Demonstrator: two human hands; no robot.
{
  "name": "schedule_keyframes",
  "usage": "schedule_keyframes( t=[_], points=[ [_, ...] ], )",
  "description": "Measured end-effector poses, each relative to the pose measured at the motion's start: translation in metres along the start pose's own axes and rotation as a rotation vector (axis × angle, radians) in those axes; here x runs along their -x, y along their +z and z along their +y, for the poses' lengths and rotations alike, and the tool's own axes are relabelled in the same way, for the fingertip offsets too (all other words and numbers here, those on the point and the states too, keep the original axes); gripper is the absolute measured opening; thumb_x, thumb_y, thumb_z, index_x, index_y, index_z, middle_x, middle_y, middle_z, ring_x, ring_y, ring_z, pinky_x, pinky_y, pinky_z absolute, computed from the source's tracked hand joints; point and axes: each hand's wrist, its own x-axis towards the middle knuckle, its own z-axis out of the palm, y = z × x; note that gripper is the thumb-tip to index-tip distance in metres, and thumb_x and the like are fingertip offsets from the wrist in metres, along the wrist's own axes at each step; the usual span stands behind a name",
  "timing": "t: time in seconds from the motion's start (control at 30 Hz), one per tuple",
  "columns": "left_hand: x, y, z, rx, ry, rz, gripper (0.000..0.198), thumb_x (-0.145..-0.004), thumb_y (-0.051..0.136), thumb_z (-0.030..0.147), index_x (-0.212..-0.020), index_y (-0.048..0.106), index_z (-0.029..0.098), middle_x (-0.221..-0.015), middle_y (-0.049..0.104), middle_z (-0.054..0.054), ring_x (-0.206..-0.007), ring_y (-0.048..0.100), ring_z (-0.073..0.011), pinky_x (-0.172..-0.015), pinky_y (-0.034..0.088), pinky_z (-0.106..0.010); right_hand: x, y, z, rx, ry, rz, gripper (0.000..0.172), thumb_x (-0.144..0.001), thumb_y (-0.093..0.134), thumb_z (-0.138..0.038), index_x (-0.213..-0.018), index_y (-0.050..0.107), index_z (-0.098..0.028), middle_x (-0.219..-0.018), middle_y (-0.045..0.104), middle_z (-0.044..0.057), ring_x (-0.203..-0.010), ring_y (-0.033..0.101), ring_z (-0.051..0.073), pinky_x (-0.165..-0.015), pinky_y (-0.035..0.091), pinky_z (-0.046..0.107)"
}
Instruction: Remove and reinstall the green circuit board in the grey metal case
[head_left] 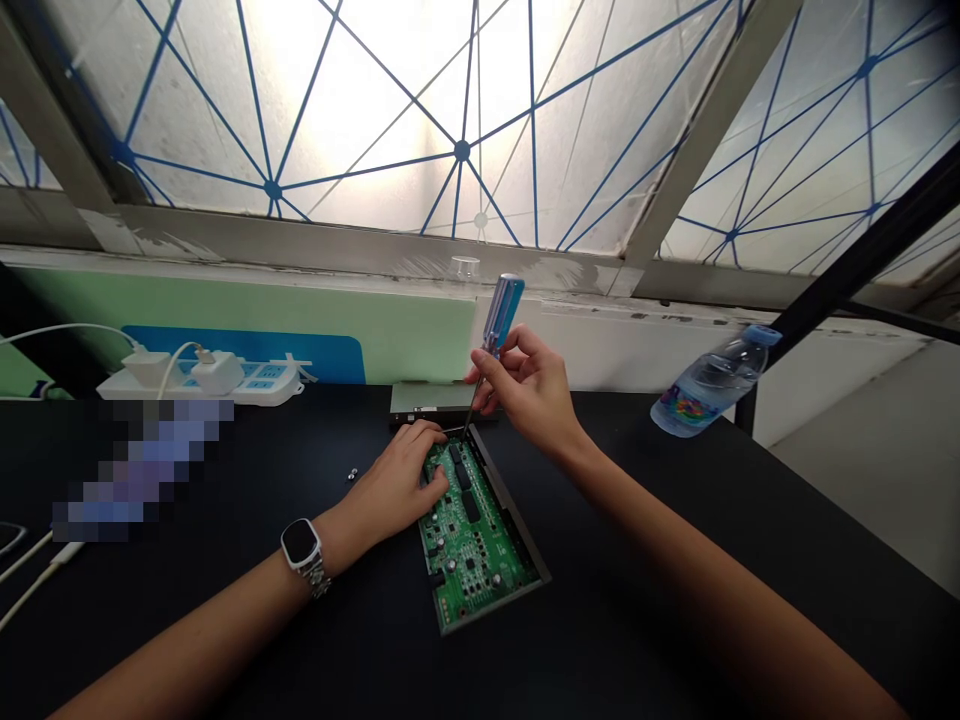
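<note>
A green circuit board [480,550] in a shallow dark metal tray lies at an angle on the black table. My left hand [397,475], with a watch on its wrist, grips the board's upper left part, thumb on its face and fingers near the far edge. In my right hand [532,385] is a screwdriver [502,315] with a clear and blue handle, pinched low on the handle. Its shaft points steeply down to the board's far end; whether the tip sits in a screw is too small to tell. Small screws [352,475] lie left of the board.
Behind the board lies a flat metal case part [431,397]. A white power strip [266,382] with plugs stands against the wall at left, with cables and a blurred-out item nearby. A water bottle [709,385] leans at the right by a black post.
</note>
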Motion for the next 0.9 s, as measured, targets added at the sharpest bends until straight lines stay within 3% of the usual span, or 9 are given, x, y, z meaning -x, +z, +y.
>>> schedule_keyframes(
  t=[0.23, 0.47, 0.63, 0.9],
  points=[
    [0.0, 0.001, -0.001, -0.001, 0.015, 0.008, 0.03, -0.094, 0.05, 0.021, -0.122, 0.057, 0.019, -0.133, 0.059, -0.013, -0.124, 0.056, -0.0321, -0.105, 0.05, -0.052, -0.002, -0.003, 0.007, -0.047, -0.002, -0.064, 0.037, -0.091, 0.072, -0.052, -0.091, 0.05, -0.022, -0.081, 0.071, -0.001, -0.048, 0.066, 0.01, -0.043, 0.053, 0.022],
    [0.0, 0.0, 0.002, -0.013, 0.017, 0.011, 0.031, -0.093, 0.05, 0.021, -0.122, 0.058, 0.017, -0.132, 0.06, -0.014, -0.124, 0.057, -0.0325, -0.106, 0.05, -0.053, -0.002, 0.001, 0.011, -0.12, 0.051, 0.076, 0.054, -0.081, 0.082, -0.05, -0.095, 0.035, -0.028, -0.071, 0.072, -0.006, -0.041, 0.067, 0.016, -0.037, 0.052, 0.023],
    [0.0, -0.001, 0.002, -0.016, 0.012, 0.02, 0.031, -0.092, 0.051, 0.021, -0.122, 0.059, 0.018, -0.132, 0.06, -0.014, -0.124, 0.058, -0.0332, -0.105, 0.052, -0.054, -0.003, 0.004, 0.01, -0.047, 0.046, 0.09, 0.053, -0.081, 0.08, -0.054, -0.086, 0.035, -0.027, -0.07, 0.071, -0.004, -0.041, 0.067, 0.016, -0.036, 0.05, 0.023],
    [0.0, 0.0, 0.001, -0.029, 0.013, 0.011, 0.031, -0.094, 0.049, 0.023, -0.124, 0.058, 0.018, -0.133, 0.059, -0.014, -0.126, 0.057, -0.0334, -0.106, 0.051, -0.054, 0.0, 0.0, 0.006, 0.147, -0.043, 0.022, 0.042, -0.088, 0.072, -0.057, -0.088, 0.045, -0.025, -0.077, 0.068, -0.002, -0.049, 0.068, 0.013, -0.043, 0.054, 0.025]
  ],
)
